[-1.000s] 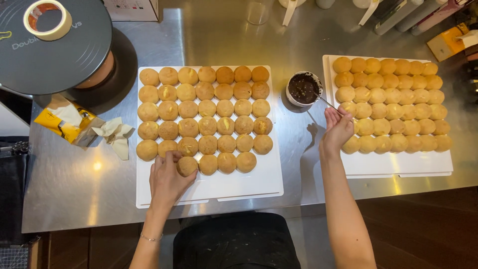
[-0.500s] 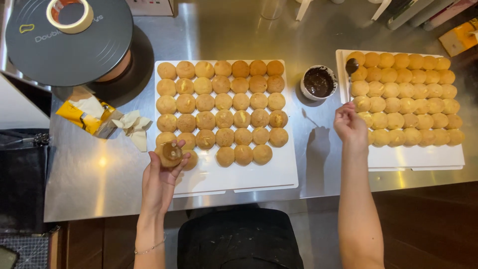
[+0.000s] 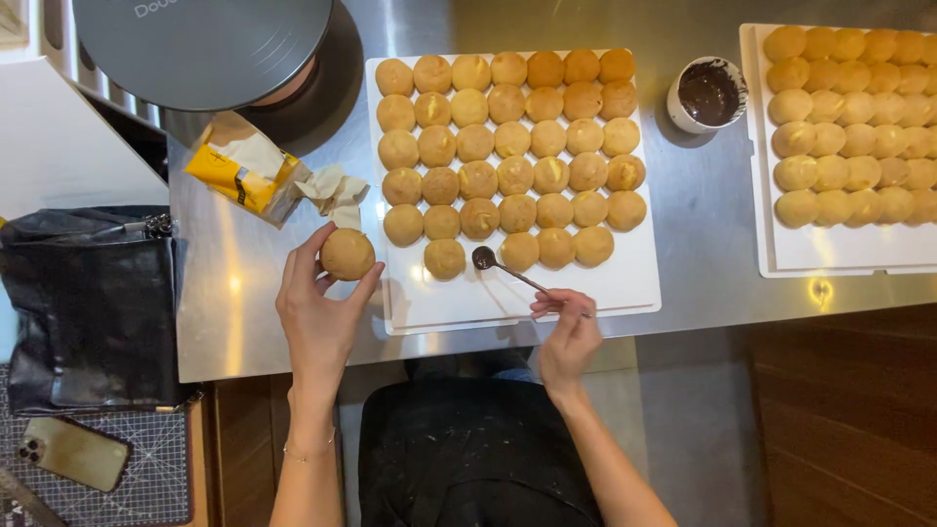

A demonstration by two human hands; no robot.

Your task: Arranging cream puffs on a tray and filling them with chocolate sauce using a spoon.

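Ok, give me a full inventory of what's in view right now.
buns on near tray: many, golden, in rows
near tray: one, white, centre
far tray: one, white, right edge, full of buns
cup: one, white, dark filling, between trays
round lid: one, grey, top left
wrapper: one, yellow and white, left of tray
bag: one, black, left
phone: one, bottom left
left hand: holds a bun
right hand: holds a spoon

Bare steel (image 3: 698, 234) between trays, cup (image 3: 707, 94) blocking far end
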